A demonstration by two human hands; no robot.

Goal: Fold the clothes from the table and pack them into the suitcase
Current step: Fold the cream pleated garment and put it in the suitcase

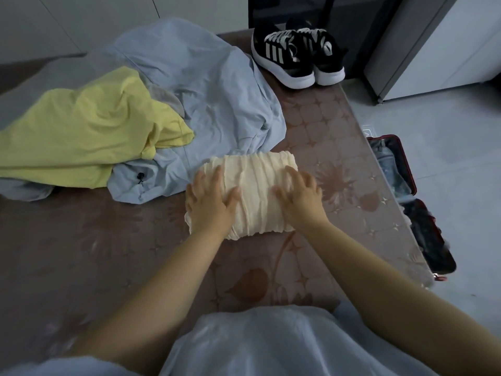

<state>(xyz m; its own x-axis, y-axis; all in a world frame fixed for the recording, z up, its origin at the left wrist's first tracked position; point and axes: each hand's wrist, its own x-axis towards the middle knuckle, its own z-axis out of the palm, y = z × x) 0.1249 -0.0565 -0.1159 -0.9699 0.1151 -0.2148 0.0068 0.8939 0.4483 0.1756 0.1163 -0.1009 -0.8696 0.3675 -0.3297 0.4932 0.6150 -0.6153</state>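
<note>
A cream, crinkle-textured garment folded into a compact rectangle (254, 183) lay on the table covered with a brown floral-patterned cloth (81, 253), near its right edge. Both hands lay flat on top of it, neither one grasping anything: the left hand (211, 204) pressed the bundle's left part with its fingers spread and mostly straight, and the right hand (301, 198) pressed the right part in the same way, its fingertips pointing away from the person. Behind the bundle, and touching its far left corner, sprawled a rumpled light blue garment with a black drawstring toggle (211, 85). A crumpled pale yellow garment (89, 131) lay partly over it on the left. At the table's far right corner stood a pair of black sneakers with white stripes and white soles (295, 55), side by side. On the grey floor to the right of the table, an open suitcase with a dark red rim (405, 164) was partly hidden by the table edge. It held a piece of blue denim (387, 164) in its far half and dark clothing (425, 234) in its near half.
</note>
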